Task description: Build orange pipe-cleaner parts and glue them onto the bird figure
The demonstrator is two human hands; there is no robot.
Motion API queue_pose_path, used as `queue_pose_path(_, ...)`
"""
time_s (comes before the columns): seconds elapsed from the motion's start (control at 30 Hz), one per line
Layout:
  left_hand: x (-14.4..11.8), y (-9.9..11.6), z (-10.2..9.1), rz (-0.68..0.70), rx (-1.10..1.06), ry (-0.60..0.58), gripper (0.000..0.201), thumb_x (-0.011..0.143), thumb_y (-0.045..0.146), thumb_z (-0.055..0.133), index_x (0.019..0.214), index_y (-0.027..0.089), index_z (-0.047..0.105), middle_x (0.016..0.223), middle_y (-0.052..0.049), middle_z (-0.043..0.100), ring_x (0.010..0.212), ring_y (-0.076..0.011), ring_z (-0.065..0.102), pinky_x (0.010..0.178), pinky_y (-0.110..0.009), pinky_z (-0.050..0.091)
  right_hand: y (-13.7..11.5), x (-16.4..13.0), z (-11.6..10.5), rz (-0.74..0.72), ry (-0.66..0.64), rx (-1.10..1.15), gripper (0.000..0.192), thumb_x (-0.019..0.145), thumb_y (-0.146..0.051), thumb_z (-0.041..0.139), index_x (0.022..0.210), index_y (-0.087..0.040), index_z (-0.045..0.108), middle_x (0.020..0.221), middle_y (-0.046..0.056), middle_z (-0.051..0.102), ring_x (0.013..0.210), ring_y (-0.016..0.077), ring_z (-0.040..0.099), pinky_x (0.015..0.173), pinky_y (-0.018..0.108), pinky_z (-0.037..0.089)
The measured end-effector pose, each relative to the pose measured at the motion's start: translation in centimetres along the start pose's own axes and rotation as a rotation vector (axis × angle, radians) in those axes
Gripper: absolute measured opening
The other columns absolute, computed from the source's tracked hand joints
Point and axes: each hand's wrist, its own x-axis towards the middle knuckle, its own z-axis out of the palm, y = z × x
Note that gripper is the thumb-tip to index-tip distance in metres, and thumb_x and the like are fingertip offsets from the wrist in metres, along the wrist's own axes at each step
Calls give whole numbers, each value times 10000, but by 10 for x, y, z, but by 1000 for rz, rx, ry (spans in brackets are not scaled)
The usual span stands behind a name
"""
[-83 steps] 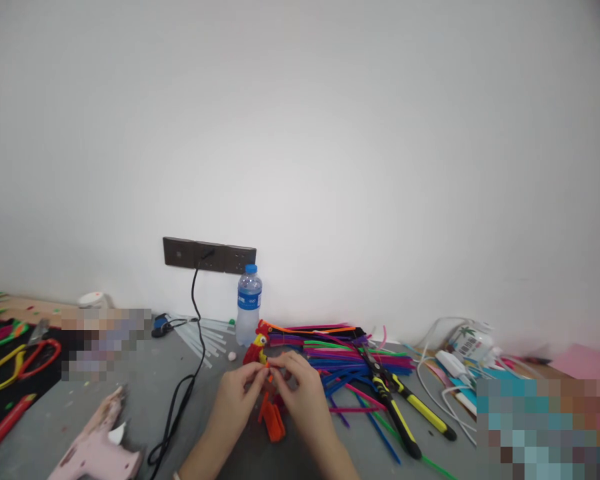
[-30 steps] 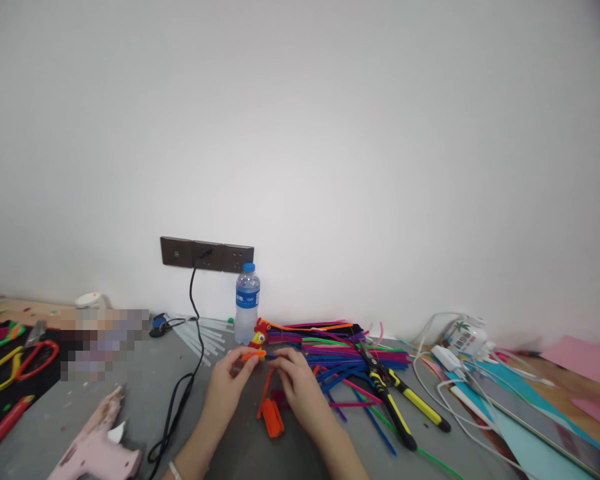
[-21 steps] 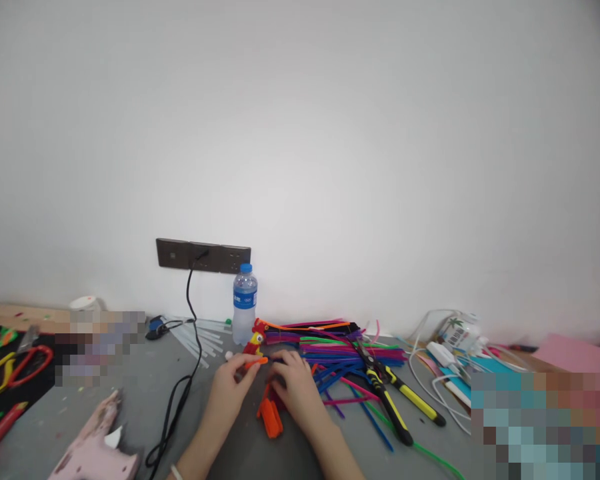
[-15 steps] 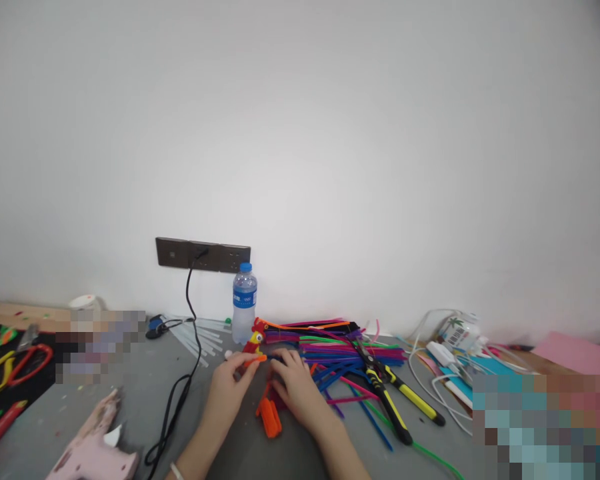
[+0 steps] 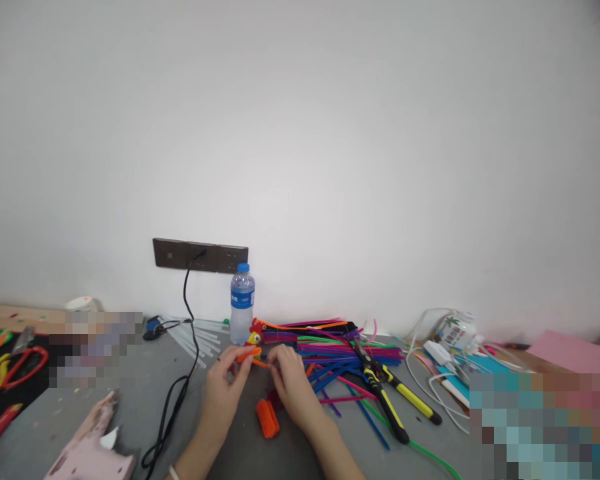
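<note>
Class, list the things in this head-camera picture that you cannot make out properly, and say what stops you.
- Orange pipe cleaner: small, its ends hidden by the fingers of the left hand and right hand.
- Pink glue gun: cut off by the bottom edge.
- Bottle label: too small to read.
- Two table areas, far left and lower right: pixelated.
- Red-and-yellow figure: small, partly hidden behind the hands.

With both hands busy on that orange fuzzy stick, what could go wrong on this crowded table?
The left hand and right hand pinch an orange pipe cleaner close to the water bottle; a stray nudge might tip it. The black cord runs right beside the left wrist and could snag. The yellow-handled cutters lie near the right forearm, within reach of a careless sweep.
</note>
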Motion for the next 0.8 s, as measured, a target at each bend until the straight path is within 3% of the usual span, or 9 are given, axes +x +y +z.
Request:
queue_pose_path(0.17,1,3,-2,-5,-43,45,230,840,349,593,902,190,747,885,-70,716,825,-221,643,677,-271,529,9,-2,11,65,9,133,181,860,-103,412,858,-208,559,776,16,612,711,197,543,728,328,415)
queue_pose_path(0.3,1,2,-2,-20,-54,30,245,841,362,591,906,182,744,873,-69,712,807,-216,646,681,-271,536,14,3,11,144,55,558,160,819,-239,561,936,-196,662,728,16,655,681,196,590,691,309,450)
queue_pose_path(0.4,1,2,-3,-28,-69,40,265,847,377,583,911,174,741,872,-70,720,788,-212,653,688,-270,536,15,8,4,224,94,732,257,796,-418,612,826,-181,707,691,44,688,675,223,630,674,328,475)
queue_pose_path(0.47,0,4,-3,-26,-75,51,275,857,383,567,908,174,738,870,-68,725,802,-216,658,694,-269,532,15,9,-4,309,146,839,373,799,-524,591,886,-180,705,691,59,711,678,237,651,655,340,490)
queue_pose_path(0.6,1,8,-3,-14,-60,26,268,868,374,546,907,192,739,863,-64,719,849,-229,648,688,-267,519,15,9,-22,552,266,1269,404,708,-588,677,823,-201,665,862,104,748,820,259,684,687,355,515)
queue_pose_path(0.7,2,7,-2,-11,-45,-10,249,854,366,560,877,195,739,812,-59,698,798,-222,641,670,-267,513,17,9,-35,628,222,1450,364,713,-577,679,717,-223,596,892,69,727,865,252,673,696,380,522)
queue_pose_path(0.8,2,5,0,-14,-53,-27,229,833,374,586,837,192,725,794,-56,683,757,-214,638,648,-261,516,18,8,-45,642,122,1460,362,760,-584,629,707,-231,573,687,4,650,702,205,640,676,390,520)
